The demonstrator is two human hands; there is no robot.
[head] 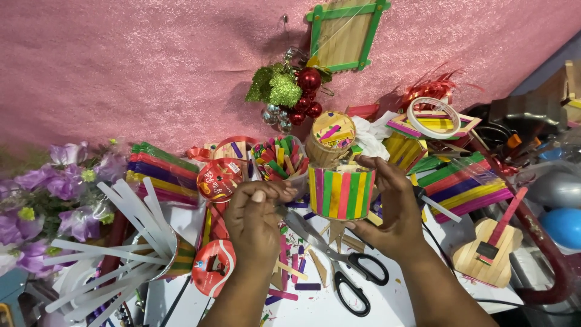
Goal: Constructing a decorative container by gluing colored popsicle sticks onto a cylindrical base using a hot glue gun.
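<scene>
A small round holder, built from flat wooden craft sticks stood side by side in green, yellow, pink and orange stripes, sat between the two hands above the white bench. The right hand wrapped its far side, fingers curled over the top rim and thumb low, gripping it firmly. The left hand was closed into a loose fist just beside the holder's left edge, thumb on top; what it pinched could not be made out.

Directly beneath the holder lay black-handled scissors, blades open, among short offcuts of purple, pink and plain stick. Behind it stood a clear cup crammed with mixed coloured sticks and a plain-wood cylinder with a speckled lid. Bundles of coloured sticks lay at the left, and wrapped striped packs at the right. A small stick guitar rested at the right, near a blue balloon. Red ribbon spools crowded the left hand, beside white strips fanned from a cup and purple fabric flowers. A roll of white tape sat on a stick frame. On the pink glittery backdrop hung a green-edged stick frame and red baubles with glittery green leaves.
</scene>
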